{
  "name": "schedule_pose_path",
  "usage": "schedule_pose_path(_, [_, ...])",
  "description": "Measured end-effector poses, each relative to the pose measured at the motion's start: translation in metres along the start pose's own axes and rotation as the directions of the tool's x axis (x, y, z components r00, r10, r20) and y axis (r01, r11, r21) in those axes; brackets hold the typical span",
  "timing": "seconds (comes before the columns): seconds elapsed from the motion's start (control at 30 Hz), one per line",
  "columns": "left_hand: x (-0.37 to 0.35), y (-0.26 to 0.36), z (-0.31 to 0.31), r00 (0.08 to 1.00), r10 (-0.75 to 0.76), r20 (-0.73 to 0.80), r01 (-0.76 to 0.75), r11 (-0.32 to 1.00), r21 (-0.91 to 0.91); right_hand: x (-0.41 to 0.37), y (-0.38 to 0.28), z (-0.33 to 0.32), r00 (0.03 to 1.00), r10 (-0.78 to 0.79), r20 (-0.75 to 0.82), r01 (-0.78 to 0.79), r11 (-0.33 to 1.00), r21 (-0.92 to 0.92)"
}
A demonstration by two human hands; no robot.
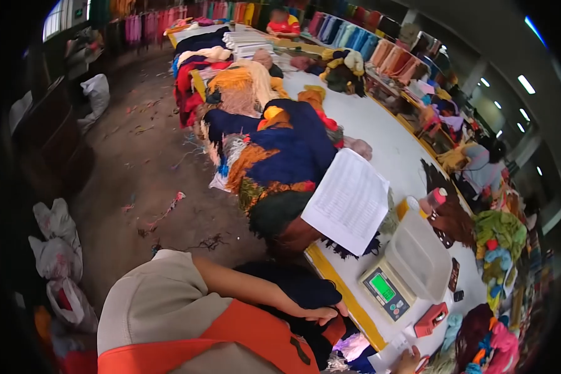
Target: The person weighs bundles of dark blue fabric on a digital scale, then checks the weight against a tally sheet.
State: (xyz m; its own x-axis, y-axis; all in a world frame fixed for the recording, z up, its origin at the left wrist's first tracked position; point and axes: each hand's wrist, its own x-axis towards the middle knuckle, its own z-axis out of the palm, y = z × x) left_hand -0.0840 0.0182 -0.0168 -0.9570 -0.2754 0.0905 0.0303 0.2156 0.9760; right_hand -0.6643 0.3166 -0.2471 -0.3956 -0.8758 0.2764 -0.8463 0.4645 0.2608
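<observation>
My left hand [323, 315] is at the table's near edge, its fingers pressed together against dark yarn [293, 283]; what they hold is hard to make out. At the bottom edge, my right hand [407, 361] shows only in part, beside a red-handled item [422, 363], and its grip is unclear. A digital scale [388, 292] with a lit green display and a clear plastic tray [417, 255] stands in front of my hands. Beside the scale lies a red object [430, 320]. A printed paper sheet [348, 201] rests on the yarn piles.
Navy, orange and dark yarn heaps [293, 149] cover the table's left side. Pink and blue yarn [503, 346] lies at the lower right. A pink-capped bottle [434, 199] stands behind the scale. White sacks [59, 249] are on the floor at left. Other people sit farther back.
</observation>
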Motion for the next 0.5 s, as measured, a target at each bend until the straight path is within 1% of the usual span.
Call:
schedule_pose_path(0.03, [0.001,-0.006,0.004,1.0,0.021,-0.016,-0.022,0.998,-0.063,0.005,-0.008,-0.019,0.993,0.116,0.037,-0.118,0.99,0.073])
schedule_pose_path(0.07, [0.001,-0.01,0.006,0.999,0.02,-0.026,-0.022,0.998,-0.062,0.012,-0.022,-0.035,0.969,0.239,0.058,-0.246,0.953,0.179])
schedule_pose_path(0.1, [0.0,-0.01,0.006,1.0,-0.017,-0.026,0.016,0.998,-0.054,0.017,-0.029,-0.042,0.935,0.348,0.066,-0.352,0.89,0.289])
schedule_pose_path(0.13, [0.0,-0.01,0.007,0.998,-0.054,-0.026,0.053,0.998,-0.046,0.021,-0.036,-0.05,0.895,0.442,0.063,-0.427,0.806,0.41])
schedule_pose_path(0.17, [0.0,-0.01,0.006,0.998,-0.063,-0.019,0.062,0.997,-0.044,0.022,-0.046,-0.06,0.853,0.519,0.061,-0.468,0.707,0.531])
schedule_pose_path(0.23, [-0.004,-0.006,0.007,0.999,-0.042,-0.017,0.042,0.999,-0.008,0.023,-0.067,-0.076,0.774,0.63,0.064,-0.464,0.495,0.735])
schedule_pose_path(0.33, [-0.006,0.001,0.008,1.0,0.004,0.024,-0.006,0.997,0.08,0.018,-0.074,-0.072,0.71,0.697,0.103,-0.366,0.24,0.899])
schedule_pose_path(0.37, [-0.005,0.002,0.007,0.999,0.011,0.043,-0.016,0.994,0.109,0.016,-0.092,-0.106,0.753,0.658,0.006,-0.373,0.42,0.827])
schedule_pose_path(0.4, [-0.004,0.002,0.007,0.998,0.011,0.063,-0.019,0.991,0.133,0.014,-0.08,-0.094,0.763,0.644,-0.055,-0.343,0.476,0.809])
schedule_pose_path(0.43, [-0.002,0.002,0.005,0.997,0.004,0.078,-0.016,0.987,0.157,0.012,-0.077,-0.085,0.744,0.666,-0.047,-0.307,0.404,0.861])
schedule_pose_path(0.47, [-0.001,0.001,0.004,0.996,-0.005,0.089,-0.01,0.986,0.169,0.013,-0.088,-0.098,0.724,0.69,0.007,-0.318,0.325,0.89])
schedule_pose_path(0.5, [-0.001,0.001,0.0,0.995,-0.018,0.094,0.0,0.982,0.187,0.019,-0.107,-0.127,0.706,0.702,0.093,-0.344,0.225,0.911])
